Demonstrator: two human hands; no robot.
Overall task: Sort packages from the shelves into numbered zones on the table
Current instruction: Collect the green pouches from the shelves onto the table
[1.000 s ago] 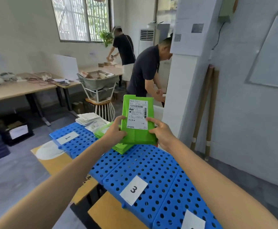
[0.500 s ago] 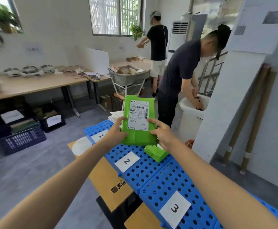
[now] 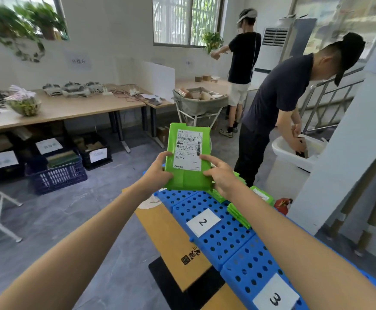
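Left hand (image 3: 158, 173): fingers (image 3: 166, 155) wrapped round the lower left edge of the green package (image 3: 189, 181), thumb on its front. Right hand (image 3: 221, 175): pinches the lower right edge, forefinger lying across the corner of the white shipping label (image 3: 188, 151). Both hands are occupied with this one package. The package stands upright in the air, long axis vertical, label facing the wearer. It is clear of the desk (image 3: 171, 233) and above the far end of the row of blue perforated tiles (image 3: 222, 240). The card marked 2 (image 3: 202, 222) lies below the hands, nearer the wearer and slightly right. The card marked 3 (image 3: 276, 298) is nearer again and further right. The tile directly beneath the package has its number hidden by hands and package. A stack of green packages (image 3: 240, 212) lies on the right side of the 2 tile, with one more green package (image 3: 262, 194) just beyond it. The label print is too small to give a zone. Judgement: the label is being read and placement is not yet begun. Either hand is equally near. For zone 2, the package must tip flat and come down toward the wearer, the right hand leading on the stack's side. A person in a dark shirt (image 3: 278, 104) bends over a white tub (image 3: 292, 157), far right.
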